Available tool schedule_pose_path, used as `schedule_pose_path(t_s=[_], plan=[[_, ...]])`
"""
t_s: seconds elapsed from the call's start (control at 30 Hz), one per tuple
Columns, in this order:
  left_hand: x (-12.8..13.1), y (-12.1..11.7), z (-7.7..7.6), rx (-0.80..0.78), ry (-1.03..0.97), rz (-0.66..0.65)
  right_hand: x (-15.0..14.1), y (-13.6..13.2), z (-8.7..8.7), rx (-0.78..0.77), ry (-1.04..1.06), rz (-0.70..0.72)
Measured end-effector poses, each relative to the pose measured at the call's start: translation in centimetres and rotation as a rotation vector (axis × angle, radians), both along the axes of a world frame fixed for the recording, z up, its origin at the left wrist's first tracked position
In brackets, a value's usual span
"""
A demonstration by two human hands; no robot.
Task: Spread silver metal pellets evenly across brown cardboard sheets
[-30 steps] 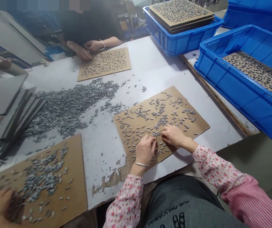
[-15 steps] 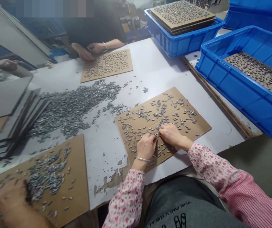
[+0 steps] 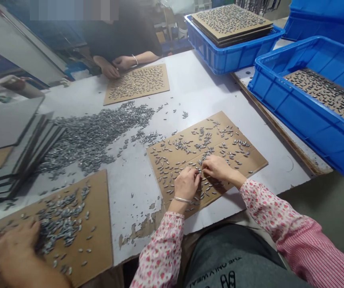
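Note:
A brown cardboard sheet point(image 3: 254, 162) lies in front of me, strewn with several small grey metal pieces point(image 3: 208, 138). My left hand point(image 3: 186, 183) rests on the sheet's near part, fingers curled in a pinch over the pieces. My right hand point(image 3: 217, 168) sits beside it, fingertips pressed together on the pieces at the sheet's middle. The two hands nearly touch. What each pinch holds is too small to make out.
A big heap of the grey pieces point(image 3: 91, 134) spreads over the white table point(image 3: 196, 88). Another person's hand point(image 3: 13, 248) works a cardboard sheet point(image 3: 100, 240) at near left; a person opposite has another sheet point(image 3: 136, 82). Blue crates point(image 3: 298, 108) stand right, dark boards point(image 3: 13, 148) left.
My hands have crept slightly forward and closer together on the sheet. The other person's hand at near left has come further onto its cardboard.

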State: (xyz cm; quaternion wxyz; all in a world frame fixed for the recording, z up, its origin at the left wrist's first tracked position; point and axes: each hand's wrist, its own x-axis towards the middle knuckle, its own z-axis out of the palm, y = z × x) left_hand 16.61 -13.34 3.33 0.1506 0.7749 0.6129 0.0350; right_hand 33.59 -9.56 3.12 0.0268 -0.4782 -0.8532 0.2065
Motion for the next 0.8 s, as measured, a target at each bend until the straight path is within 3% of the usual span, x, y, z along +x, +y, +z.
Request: schedule_pose_path(t_s=[0.13, 0.3, 0.5, 0.63, 0.8], plan=[[0.8, 0.6, -0.3, 0.034, 0.050, -0.034, 0.5, 0.4, -0.2, 0.041, 0.004, -0.084], [1.0, 0.9, -1.1, 0.058, 0.117, -0.058, 0.3, 0.4, -0.6, 0.053, -0.036, -0.005], [0.9, 0.9, -0.6, -0.015, 0.063, -0.098, 0.3, 0.2, -0.4, 0.055, -0.037, 0.014], [0.5, 1.0, -1.1, 0.010, 0.008, -0.036, 0.5, 0.6, -0.4, 0.028, -0.024, -0.004], [-2.1, 1.1, -1.3, 0.035, -0.121, 0.105, -0.5, 1.0, -0.5, 0.020, -0.029, -0.034]])
